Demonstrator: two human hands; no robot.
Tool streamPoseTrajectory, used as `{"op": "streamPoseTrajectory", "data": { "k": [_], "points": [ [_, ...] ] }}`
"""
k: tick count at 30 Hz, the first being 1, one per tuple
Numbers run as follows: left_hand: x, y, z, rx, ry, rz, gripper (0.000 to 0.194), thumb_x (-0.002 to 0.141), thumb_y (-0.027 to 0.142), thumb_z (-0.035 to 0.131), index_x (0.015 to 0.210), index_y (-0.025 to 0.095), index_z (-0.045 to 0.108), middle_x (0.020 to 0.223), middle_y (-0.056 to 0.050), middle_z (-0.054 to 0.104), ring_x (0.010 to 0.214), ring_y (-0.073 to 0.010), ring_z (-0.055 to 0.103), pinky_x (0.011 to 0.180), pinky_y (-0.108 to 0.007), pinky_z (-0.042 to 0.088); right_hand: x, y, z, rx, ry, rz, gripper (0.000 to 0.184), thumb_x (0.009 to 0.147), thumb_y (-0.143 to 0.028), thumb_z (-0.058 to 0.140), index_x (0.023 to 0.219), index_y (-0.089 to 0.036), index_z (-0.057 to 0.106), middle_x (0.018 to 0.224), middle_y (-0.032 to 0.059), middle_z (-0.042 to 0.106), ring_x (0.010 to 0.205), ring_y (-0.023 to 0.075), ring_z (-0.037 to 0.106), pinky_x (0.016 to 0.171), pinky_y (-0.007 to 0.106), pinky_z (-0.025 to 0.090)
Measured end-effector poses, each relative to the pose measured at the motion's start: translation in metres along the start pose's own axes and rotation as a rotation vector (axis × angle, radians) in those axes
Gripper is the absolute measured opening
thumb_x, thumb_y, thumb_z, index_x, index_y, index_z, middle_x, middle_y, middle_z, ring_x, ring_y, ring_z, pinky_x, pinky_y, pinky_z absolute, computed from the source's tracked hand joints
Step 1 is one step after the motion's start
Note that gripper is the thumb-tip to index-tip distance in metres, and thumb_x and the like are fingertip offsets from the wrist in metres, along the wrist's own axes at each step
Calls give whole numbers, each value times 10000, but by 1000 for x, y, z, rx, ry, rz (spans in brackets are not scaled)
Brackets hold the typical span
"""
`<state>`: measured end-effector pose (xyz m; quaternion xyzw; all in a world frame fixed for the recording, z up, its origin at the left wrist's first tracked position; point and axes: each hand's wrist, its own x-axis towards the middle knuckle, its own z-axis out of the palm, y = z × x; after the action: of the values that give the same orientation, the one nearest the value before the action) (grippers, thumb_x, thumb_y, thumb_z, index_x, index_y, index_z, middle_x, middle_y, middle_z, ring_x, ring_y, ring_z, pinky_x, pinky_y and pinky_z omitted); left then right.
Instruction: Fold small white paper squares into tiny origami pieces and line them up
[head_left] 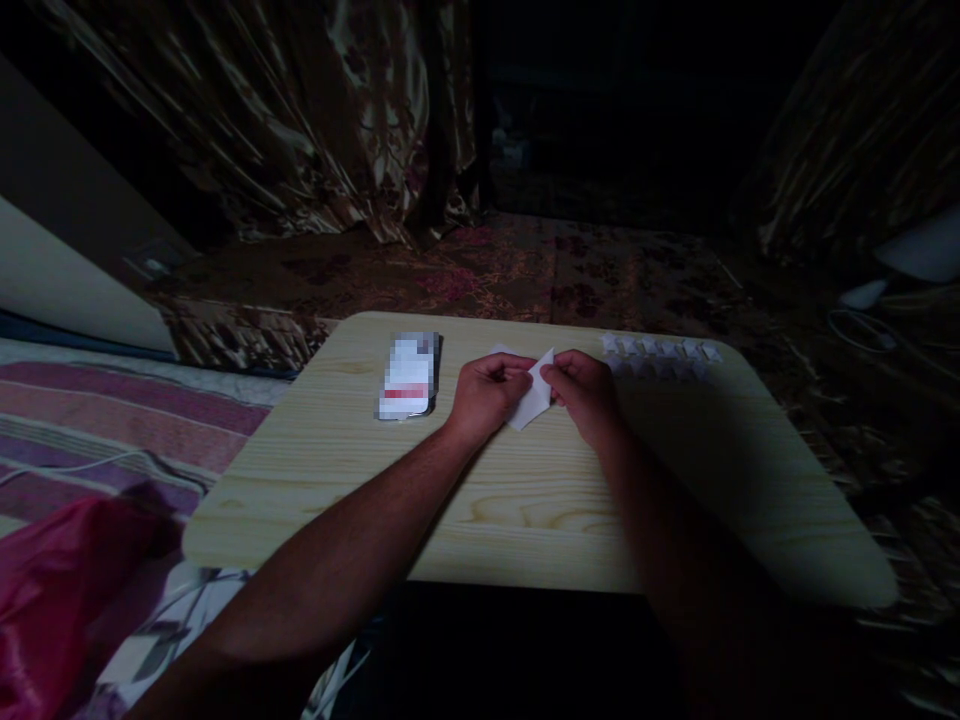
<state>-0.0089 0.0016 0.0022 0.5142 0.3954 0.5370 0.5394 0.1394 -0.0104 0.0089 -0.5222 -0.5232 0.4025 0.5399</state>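
A pale yellow wood table point(525, 510) fills the middle of the frame. It has round corners and wavy brown lines in the wood. The near edge, low in the frame, looks wider than the far edge. A dark shadow covers much of the right part. On the table, left of the middle and near the far edge, lies a phone point(403, 378). Its top is blurry, white with a red stripe. Near the far right corner sit small white paper shapes point(649, 347) in two rows; the lower row is dim.
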Motion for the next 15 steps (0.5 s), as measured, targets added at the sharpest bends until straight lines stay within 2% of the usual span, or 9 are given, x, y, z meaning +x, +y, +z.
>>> {"op": "streamPoseTrajectory", "data": {
  "k": [15],
  "points": [
    [-1, 0, -1, 23, -15, 2, 242, 644, 245, 756, 862, 139, 754, 716, -40, 716, 578, -111, 604, 551, -216, 465, 1, 3, -1, -11, 13, -34, 221, 751, -400, 652, 724, -185, 607, 540, -38, 551, 475, 99, 477, 462, 226, 359]
  ]
}}
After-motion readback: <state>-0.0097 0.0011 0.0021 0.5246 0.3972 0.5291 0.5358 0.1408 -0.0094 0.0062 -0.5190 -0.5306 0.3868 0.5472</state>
